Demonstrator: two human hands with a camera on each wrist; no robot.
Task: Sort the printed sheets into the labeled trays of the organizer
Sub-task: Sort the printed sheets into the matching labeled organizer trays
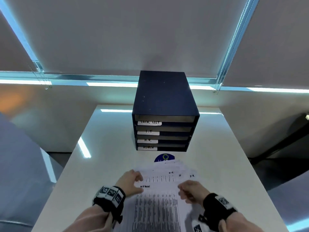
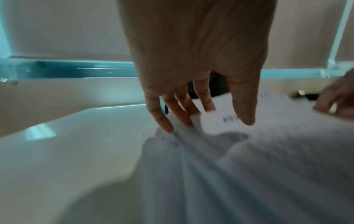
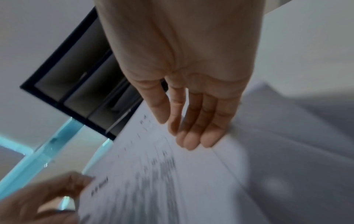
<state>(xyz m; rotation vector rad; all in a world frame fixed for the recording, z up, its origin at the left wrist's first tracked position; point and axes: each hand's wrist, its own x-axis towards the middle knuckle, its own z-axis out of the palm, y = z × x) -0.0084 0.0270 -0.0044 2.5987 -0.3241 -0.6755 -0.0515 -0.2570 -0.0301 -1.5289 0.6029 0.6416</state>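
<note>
A dark blue organizer (image 1: 165, 97) stands at the back of the white table (image 1: 103, 148), its four trays labeled TASK LIST, I.T, H.R. and ADMIN from top to bottom. Printed sheets (image 1: 158, 208) lie fanned near the front edge; those further back are marked H.R. My left hand (image 1: 133, 180) pinches the top left corner of the top sheet (image 3: 153, 166), marked ADMIN, thumb on top. My right hand (image 1: 187, 191) rests at that sheet's right edge with straight fingers (image 3: 191, 141). The organizer (image 3: 76, 84) shows just beyond the sheets in the right wrist view.
A round blue sticker (image 1: 164, 157) lies on the table between the organizer and the sheets. Grey roller blinds hang behind. A grey upholstered seat (image 1: 18, 164) is at the left, and a dark object (image 1: 294, 131) stands off the table's right side.
</note>
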